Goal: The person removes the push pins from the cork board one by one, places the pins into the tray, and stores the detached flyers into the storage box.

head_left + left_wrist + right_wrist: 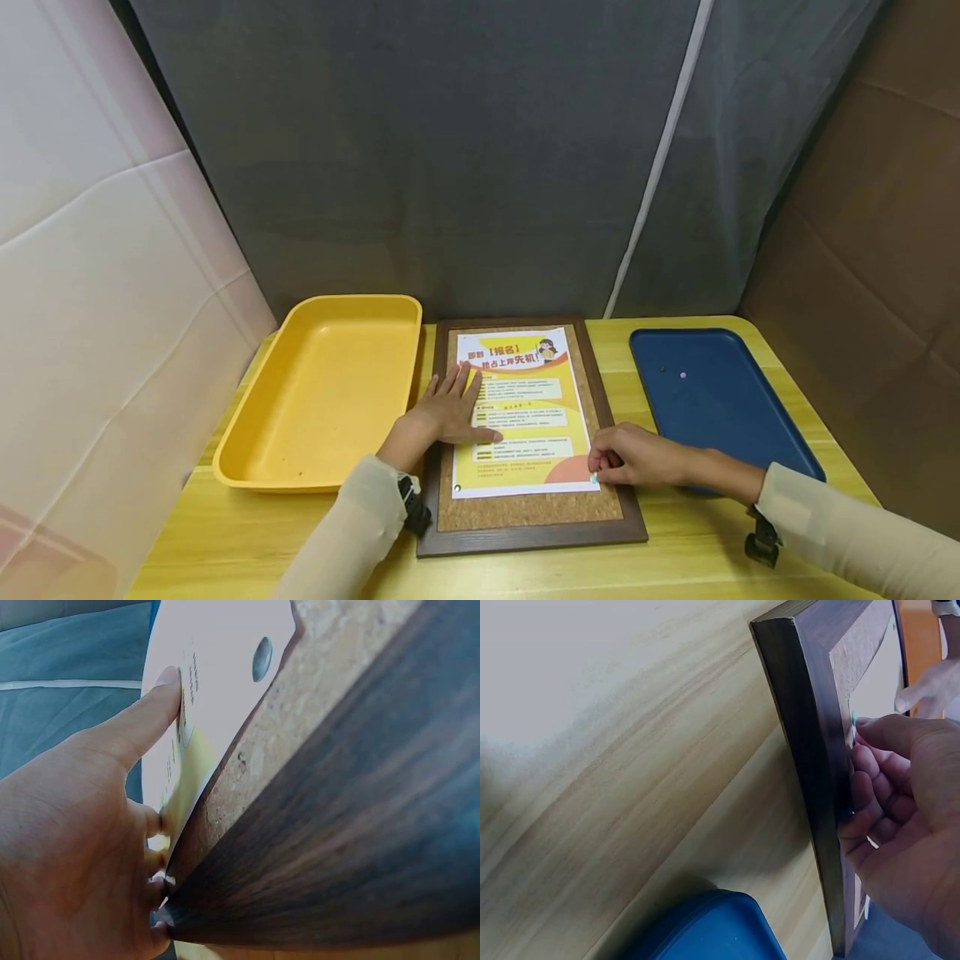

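A printed yellow-and-white poster (525,467) lies on a cork board (540,512) with a dark wooden frame (525,540). My left hand (450,412) rests on the poster's left side, fingers spread and straight. At the poster's lower right corner, my right hand (633,454) pinches a small pale green thumbtack (594,478) between thumb and forefinger, its other fingers curled. That tack's point is hidden against the corner. A round metallic thumbtack (262,659) sits in the lower left corner of the paper, below my left thumb.
To the left stands a yellow tray (330,392) with a raised rim. A blue tray (731,400) on the right holds a pink tack (683,375) and a small dark one (663,368). All rest on a wooden table (225,542), with a grey curtain (420,167) behind.
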A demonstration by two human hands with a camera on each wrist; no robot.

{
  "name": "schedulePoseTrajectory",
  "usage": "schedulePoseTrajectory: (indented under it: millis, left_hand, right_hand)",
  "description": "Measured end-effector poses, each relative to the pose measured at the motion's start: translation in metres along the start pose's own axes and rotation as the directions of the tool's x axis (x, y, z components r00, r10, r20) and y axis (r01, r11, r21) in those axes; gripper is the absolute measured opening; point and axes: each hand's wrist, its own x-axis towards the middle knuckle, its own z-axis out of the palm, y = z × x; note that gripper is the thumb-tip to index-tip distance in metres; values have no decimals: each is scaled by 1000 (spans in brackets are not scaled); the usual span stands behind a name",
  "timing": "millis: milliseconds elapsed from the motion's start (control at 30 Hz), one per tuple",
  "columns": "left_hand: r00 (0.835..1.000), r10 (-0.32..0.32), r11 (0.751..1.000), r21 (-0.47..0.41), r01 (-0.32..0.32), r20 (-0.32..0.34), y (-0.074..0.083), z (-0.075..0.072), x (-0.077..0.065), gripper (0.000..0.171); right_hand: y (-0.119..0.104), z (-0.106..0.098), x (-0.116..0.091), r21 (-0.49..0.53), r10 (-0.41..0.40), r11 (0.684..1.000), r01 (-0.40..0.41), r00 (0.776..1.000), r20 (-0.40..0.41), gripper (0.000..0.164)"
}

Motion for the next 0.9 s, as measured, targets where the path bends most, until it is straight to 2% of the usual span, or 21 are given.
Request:
schedulePoseTrajectory:
  millis: [200,500,900]
  left_hand:
    - [1000,0,1000,1,0,2,-2,2,2,116]
    - [1000,-6,1000,-2,6,-2,0,1,1,115]
    - [1000,1,1000,-1,-1,3,0,-1,-1,115]
  right_hand:
    - [0,2,1,-25,-3,1000,3,1000,0,9]
    - [1,4,3,-49,42,998,-41,999,19,11]
    - [1,4,4,-7,89,996,-89,995,46,11]
